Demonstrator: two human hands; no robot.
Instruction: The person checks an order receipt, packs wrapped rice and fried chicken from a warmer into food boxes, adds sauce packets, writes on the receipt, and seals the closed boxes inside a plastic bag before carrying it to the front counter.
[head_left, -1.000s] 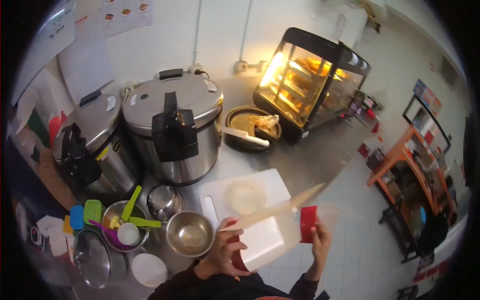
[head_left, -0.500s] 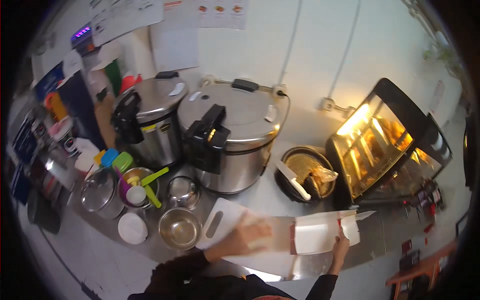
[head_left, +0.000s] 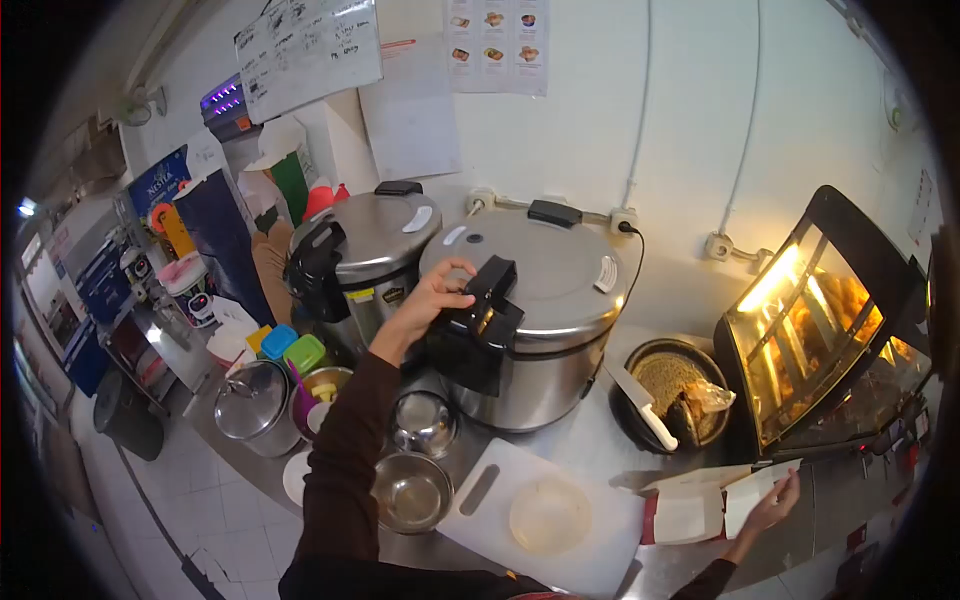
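Note:
My left hand point(head_left: 432, 302) is at the black latch point(head_left: 482, 315) on the front of the larger steel rice cooker point(head_left: 540, 375). Its thumb and forefinger are apart, with their tips at the latch's left edge. Low on the right, my right hand point(head_left: 773, 508) grips the flap of an open paper food box point(head_left: 688, 513), white inside with red sides. Between the hands, a round, pale translucent dish point(head_left: 550, 514) sits on the white cutting board point(head_left: 612, 500); whether it is a bowl or a lid, I cannot tell.
A second rice cooker point(head_left: 365, 240) stands behind on the left. Steel bowls point(head_left: 412, 492) and a lidded pot point(head_left: 252, 402) are left of the board. A knife point(head_left: 650, 415) lies across a black pan point(head_left: 640, 350), beside a lit food warmer point(head_left: 815, 330).
My left hand has risen from above the cutting board to the rice cooker's latch, uncovering the round dish. My right hand still holds the box. The view has shifted.

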